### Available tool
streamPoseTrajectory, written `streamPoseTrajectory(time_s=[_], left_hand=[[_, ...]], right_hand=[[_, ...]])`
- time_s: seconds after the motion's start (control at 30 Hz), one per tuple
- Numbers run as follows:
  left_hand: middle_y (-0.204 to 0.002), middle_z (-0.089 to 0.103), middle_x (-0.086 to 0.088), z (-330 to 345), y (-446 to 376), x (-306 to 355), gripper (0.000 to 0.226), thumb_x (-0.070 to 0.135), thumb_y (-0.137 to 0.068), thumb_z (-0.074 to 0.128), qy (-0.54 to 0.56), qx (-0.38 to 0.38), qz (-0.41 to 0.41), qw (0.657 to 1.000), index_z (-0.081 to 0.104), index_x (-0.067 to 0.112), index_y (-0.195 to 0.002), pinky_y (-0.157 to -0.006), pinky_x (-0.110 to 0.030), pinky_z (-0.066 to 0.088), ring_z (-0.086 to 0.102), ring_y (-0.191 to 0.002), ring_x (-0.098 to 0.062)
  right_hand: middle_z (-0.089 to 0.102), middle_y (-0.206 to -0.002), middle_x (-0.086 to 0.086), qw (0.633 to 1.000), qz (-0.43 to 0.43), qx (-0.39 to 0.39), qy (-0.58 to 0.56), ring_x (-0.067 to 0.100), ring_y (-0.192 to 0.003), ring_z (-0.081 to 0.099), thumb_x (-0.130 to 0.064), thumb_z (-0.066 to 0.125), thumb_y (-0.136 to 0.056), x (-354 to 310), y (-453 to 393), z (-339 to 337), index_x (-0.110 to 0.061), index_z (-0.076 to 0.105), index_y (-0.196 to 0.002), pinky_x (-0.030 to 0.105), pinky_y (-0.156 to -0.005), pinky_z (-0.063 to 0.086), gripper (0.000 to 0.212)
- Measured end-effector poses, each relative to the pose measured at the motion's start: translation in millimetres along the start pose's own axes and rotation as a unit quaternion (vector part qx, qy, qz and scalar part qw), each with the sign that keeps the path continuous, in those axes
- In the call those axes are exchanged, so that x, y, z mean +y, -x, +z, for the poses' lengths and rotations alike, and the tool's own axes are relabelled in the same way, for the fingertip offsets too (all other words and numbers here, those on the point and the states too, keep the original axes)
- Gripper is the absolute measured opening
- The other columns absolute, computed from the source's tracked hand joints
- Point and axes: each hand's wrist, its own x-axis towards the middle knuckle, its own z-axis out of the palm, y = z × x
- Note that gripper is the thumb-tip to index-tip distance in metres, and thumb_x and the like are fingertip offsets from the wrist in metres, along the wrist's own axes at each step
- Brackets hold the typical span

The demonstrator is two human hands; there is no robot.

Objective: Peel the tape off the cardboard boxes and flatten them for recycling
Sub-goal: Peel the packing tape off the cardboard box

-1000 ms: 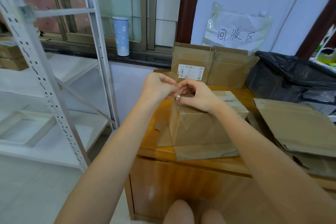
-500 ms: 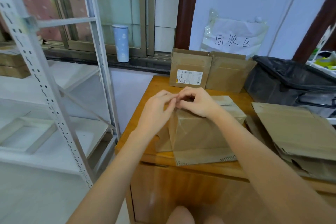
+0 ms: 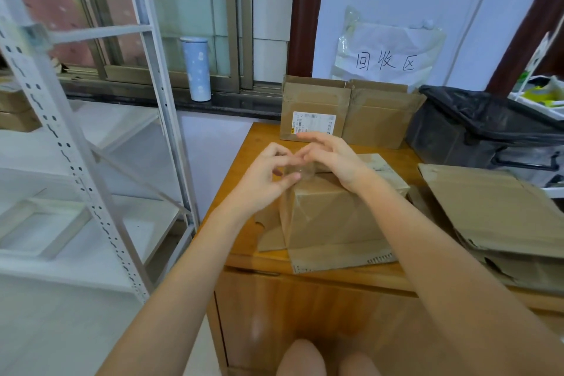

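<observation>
Matt brown cardboard box [image 3: 332, 217], wrapped in glossy clear tape [image 3: 300, 172], sits at the front edge of a varnished wooden cabinet [image 3: 305, 308] whose grain shines softly. Two more matt cardboard boxes [image 3: 345, 113] stand at its back edge beside a black bin lined with a crinkled, glossy plastic bag [image 3: 488, 116]. A white-painted perforated metal rack [image 3: 61, 143] stands left, a smooth pale-blue tumbler [image 3: 199, 69] on the dark polished sill.

Wooden table [image 3: 262, 143] — cardboard boxes [image 3: 335, 217], flattened cardboard [image 3: 494, 210], black bin [image 3: 476, 134].
</observation>
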Motion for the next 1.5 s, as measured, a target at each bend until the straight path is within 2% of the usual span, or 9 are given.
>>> streamPoseTrajectory(time_s=[0.1,0.2,0.3,0.5,0.67,0.73,0.83,1.23,1.5], left_hand=[[-0.122,0.04,0.012,-1,-4,0,0.016,0.016,-0.086,0.069,-0.014,0.012,-0.01,1.0,0.062,0.029,-0.089,-0.108,-0.025,0.031,0.036,-0.123,-0.005],[-0.119,0.059,0.01,-5,-6,3,0.023,0.01,-0.086,0.068,0.003,-0.035,-0.006,0.999,0.058,0.029,-0.079,-0.11,-0.035,0.036,0.049,-0.12,-0.005],[-0.104,0.064,0.008,-6,-13,7,0.023,0.012,-0.084,0.07,-0.022,-0.042,-0.029,0.998,0.058,0.031,-0.088,-0.101,-0.036,0.047,0.058,-0.107,-0.01],[-0.089,0.067,0.011,10,-10,17,0.033,0.021,-0.082,0.074,-0.016,0.03,-0.079,0.996,0.06,0.025,-0.112,-0.082,-0.02,0.036,0.059,-0.097,-0.007],[-0.091,0.058,0.018,29,-8,27,0.017,0.038,-0.086,0.068,-0.163,0.09,-0.066,0.98,0.067,0.03,-0.102,-0.073,-0.021,0.044,0.052,-0.086,-0.003],[-0.086,0.056,0.018,32,-8,32,0.019,0.042,-0.085,0.068,-0.178,0.091,-0.061,0.978,0.067,0.031,-0.1,-0.073,-0.023,0.048,0.052,-0.083,-0.003],[-0.079,0.058,0.017,33,-8,34,0.02,0.045,-0.082,0.07,-0.169,0.077,-0.06,0.981,0.068,0.03,-0.095,-0.07,-0.024,0.049,0.056,-0.08,-0.005],[-0.07,0.06,0.006,38,-9,32,0.012,0.034,-0.076,0.077,-0.069,0.02,-0.046,0.996,0.066,0.031,-0.078,-0.068,-0.034,0.049,0.053,-0.066,-0.006],[-0.066,0.056,0.009,47,-12,32,0.016,0.036,-0.078,0.075,-0.104,0.033,-0.05,0.993,0.061,0.034,-0.071,-0.063,-0.031,0.043,0.049,-0.064,-0.005]], right_hand=[[0.069,-0.1,0.005,0.999,-0.009,0.022,0.029,0.012,-0.099,0.063,-0.015,0.055,-0.088,2,-2,2,-0.014,0.053,-0.123,0.026,-0.092,0.048,0.035],[0.063,-0.093,0.0,0.983,-0.064,0.169,0.021,0.018,-0.094,0.062,-0.013,0.054,-0.091,0,-2,6,-0.017,0.061,-0.093,0.039,-0.088,0.052,0.008],[0.058,-0.076,-0.01,0.931,-0.143,0.306,0.141,0.003,-0.073,0.055,-0.011,0.058,-0.088,-1,14,3,-0.015,0.059,-0.08,0.023,-0.07,0.047,0.009],[0.057,-0.074,-0.001,0.837,-0.245,0.285,0.397,0.012,-0.068,0.052,-0.033,0.063,-0.078,31,86,22,-0.012,0.06,-0.073,0.023,-0.053,0.044,0.022],[0.052,-0.103,-0.004,0.907,0.02,0.289,0.304,0.01,-0.096,0.053,-0.046,0.076,-0.073,68,125,57,-0.011,0.055,-0.114,0.021,-0.077,0.047,0.058],[0.049,-0.114,-0.004,0.93,0.059,0.287,0.223,0.009,-0.105,0.051,-0.043,0.079,-0.072,66,124,61,-0.009,0.047,-0.129,0.023,-0.088,0.047,0.074],[0.048,-0.12,-0.001,0.941,0.065,0.305,0.129,0.008,-0.106,0.052,-0.038,0.08,-0.073,63,118,60,-0.009,0.044,-0.134,0.021,-0.089,0.048,0.076],[0.068,-0.101,0.008,0.936,-0.006,0.281,0.21,0.007,-0.085,0.06,-0.013,0.069,-0.085,64,120,26,-0.003,0.067,-0.108,-0.002,-0.072,0.041,0.025],[0.065,-0.101,0.001,0.952,0.018,0.257,0.165,0.005,-0.087,0.06,-0.006,0.063,-0.089,66,121,18,-0.003,0.065,-0.114,0.002,-0.075,0.045,0.025]])
